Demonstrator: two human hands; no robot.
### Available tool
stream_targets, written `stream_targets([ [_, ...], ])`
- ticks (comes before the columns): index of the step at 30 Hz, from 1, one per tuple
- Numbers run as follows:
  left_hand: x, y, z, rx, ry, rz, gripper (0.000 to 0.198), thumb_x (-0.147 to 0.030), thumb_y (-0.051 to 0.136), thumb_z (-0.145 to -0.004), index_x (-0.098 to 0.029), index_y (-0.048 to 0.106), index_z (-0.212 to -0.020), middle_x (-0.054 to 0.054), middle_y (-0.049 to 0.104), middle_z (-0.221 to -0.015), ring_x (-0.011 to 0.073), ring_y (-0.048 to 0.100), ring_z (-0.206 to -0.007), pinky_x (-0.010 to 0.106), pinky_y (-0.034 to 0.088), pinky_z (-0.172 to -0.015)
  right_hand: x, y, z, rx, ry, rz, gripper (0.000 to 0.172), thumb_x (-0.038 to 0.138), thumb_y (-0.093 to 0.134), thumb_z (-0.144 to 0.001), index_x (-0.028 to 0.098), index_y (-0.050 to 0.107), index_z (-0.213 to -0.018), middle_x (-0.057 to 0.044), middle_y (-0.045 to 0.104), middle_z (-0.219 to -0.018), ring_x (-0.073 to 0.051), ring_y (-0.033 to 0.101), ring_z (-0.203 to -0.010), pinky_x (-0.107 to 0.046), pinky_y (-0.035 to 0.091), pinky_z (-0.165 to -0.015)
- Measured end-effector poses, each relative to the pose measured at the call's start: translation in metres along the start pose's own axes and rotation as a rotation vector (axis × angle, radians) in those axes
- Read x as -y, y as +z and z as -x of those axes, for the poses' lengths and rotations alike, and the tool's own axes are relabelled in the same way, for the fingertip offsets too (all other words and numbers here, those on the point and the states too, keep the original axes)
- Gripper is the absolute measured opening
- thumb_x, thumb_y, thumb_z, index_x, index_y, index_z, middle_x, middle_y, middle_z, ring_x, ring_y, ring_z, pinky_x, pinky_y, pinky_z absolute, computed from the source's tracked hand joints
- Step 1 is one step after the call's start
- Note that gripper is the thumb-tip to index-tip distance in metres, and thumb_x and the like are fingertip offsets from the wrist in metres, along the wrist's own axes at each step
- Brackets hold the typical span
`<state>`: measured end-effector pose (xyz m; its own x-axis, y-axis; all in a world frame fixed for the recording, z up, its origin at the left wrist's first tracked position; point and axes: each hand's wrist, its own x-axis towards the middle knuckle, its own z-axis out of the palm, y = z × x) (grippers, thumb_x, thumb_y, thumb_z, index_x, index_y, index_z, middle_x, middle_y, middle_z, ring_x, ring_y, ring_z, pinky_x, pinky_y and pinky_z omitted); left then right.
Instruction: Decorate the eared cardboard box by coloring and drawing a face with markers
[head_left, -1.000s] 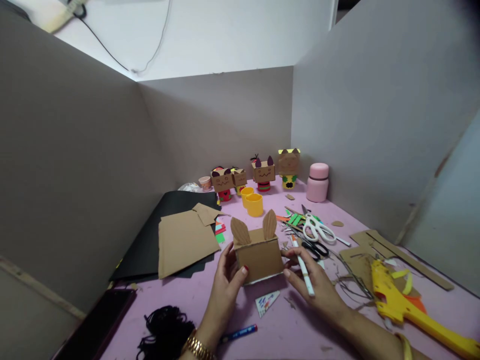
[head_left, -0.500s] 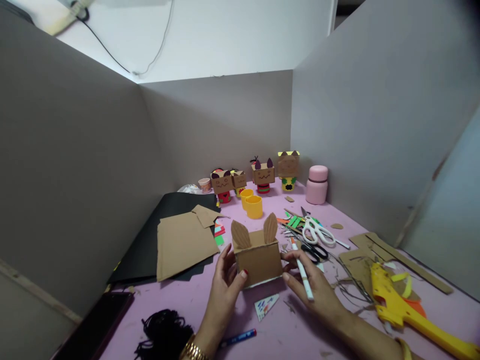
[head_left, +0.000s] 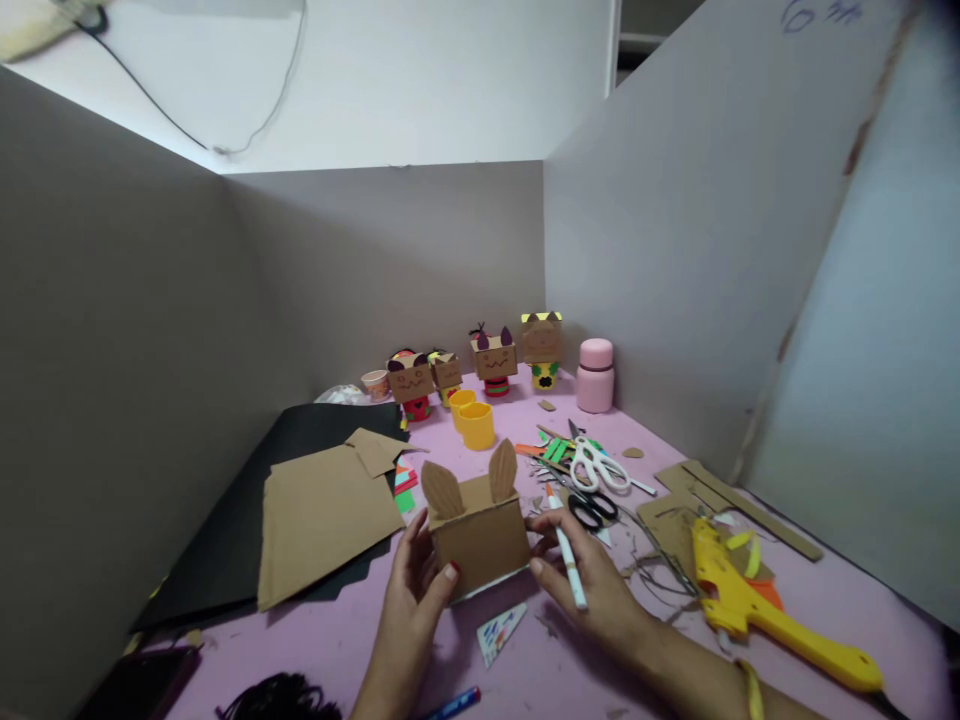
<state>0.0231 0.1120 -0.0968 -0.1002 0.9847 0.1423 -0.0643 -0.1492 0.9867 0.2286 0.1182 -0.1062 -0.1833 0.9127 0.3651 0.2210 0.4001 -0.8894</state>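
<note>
A small cardboard box (head_left: 481, 548) with two upright leaf-shaped cardboard ears is between my hands, low over the table. My left hand (head_left: 421, 590) grips its left side, thumb on the front face and fingers behind. On the other side, my right hand (head_left: 592, 590) has its fingertips at the box's right edge. A white marker (head_left: 570, 565) with an orange tip is tucked between that hand's fingers, slanting across them. Below the box lies a printed paper triangle (head_left: 501, 633). Near my left wrist is a blue marker (head_left: 455, 703), partly out of frame.
Brown cardboard sheets (head_left: 330, 520) lie on black card (head_left: 217, 530) at left. White scissors (head_left: 598, 468), black-handled scissors (head_left: 592, 510) and a yellow glue gun (head_left: 780, 620) are at right. Behind stand yellow rings (head_left: 477, 428), a pink bottle (head_left: 595, 378) and several cardboard-headed figures (head_left: 494, 357). Grey partitions enclose the table.
The camera has turned to the right, so everything appears farther left in the picture. Both hands keep nearly the same hold on the box, and the white marker stays in my right hand.
</note>
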Motion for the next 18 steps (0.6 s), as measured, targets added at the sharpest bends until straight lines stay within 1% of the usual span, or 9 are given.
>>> stream_targets([
  [5, 0.0012, -0.0015, -0.0042, -0.017, -0.009, -0.008, 0.081, -0.046, 0.069, -0.072, -0.018, 0.030, -0.138, 0.017, 0.042, -0.143, 0.0324, 0.041, -0.130, 0.040, 0.042, -0.103, 0.0008, 0.0005, -0.0021, -0.011, -0.010, 0.017, 0.025, 0.017, 0.054, -0.077, 0.021, 0.046, -0.100, -0.002, 0.061, -0.083, -0.016, 0.059, -0.071, -0.028, 0.046, -0.066],
  [8, 0.0021, -0.0021, -0.0039, -0.021, 0.002, -0.012, 0.080, -0.046, 0.068, -0.072, -0.018, 0.030, -0.137, 0.017, 0.041, -0.144, 0.0339, 0.041, -0.130, 0.041, 0.044, -0.101, -0.0025, 0.0010, -0.0007, -0.010, -0.008, 0.015, 0.025, 0.017, 0.054, -0.078, 0.021, 0.046, -0.102, -0.002, 0.061, -0.084, -0.017, 0.059, -0.071, -0.030, 0.046, -0.067],
  [10, 0.0027, -0.0022, -0.0030, -0.014, 0.019, -0.013, 0.079, -0.047, 0.067, -0.073, -0.018, 0.031, -0.137, 0.017, 0.040, -0.145, 0.0336, 0.040, -0.131, 0.040, 0.044, -0.102, -0.0048, 0.0013, 0.0009, -0.005, -0.003, 0.012, 0.025, 0.019, 0.054, -0.079, 0.021, 0.046, -0.102, -0.002, 0.061, -0.085, -0.017, 0.059, -0.071, -0.030, 0.046, -0.067],
  [14, 0.0046, -0.0014, -0.0021, 0.037, 0.071, -0.012, 0.074, -0.043, 0.066, -0.075, -0.017, 0.032, -0.136, 0.017, 0.034, -0.148, 0.0316, 0.036, -0.134, 0.038, 0.041, -0.104, -0.0053, 0.0015, 0.0023, 0.005, 0.010, 0.014, 0.024, 0.021, 0.054, -0.081, 0.022, 0.046, -0.103, -0.003, 0.061, -0.088, -0.018, 0.060, -0.076, -0.032, 0.046, -0.070],
  [18, 0.0076, 0.0002, 0.0013, 0.090, 0.117, -0.006, 0.072, -0.036, 0.064, -0.077, -0.017, 0.030, -0.137, 0.017, 0.032, -0.150, 0.0301, 0.036, -0.134, 0.038, 0.039, -0.106, -0.0054, 0.0014, 0.0033, 0.026, 0.031, 0.000, 0.023, 0.025, 0.050, -0.085, 0.023, 0.042, -0.106, -0.004, 0.062, -0.090, -0.020, 0.062, -0.078, -0.034, 0.047, -0.072],
])
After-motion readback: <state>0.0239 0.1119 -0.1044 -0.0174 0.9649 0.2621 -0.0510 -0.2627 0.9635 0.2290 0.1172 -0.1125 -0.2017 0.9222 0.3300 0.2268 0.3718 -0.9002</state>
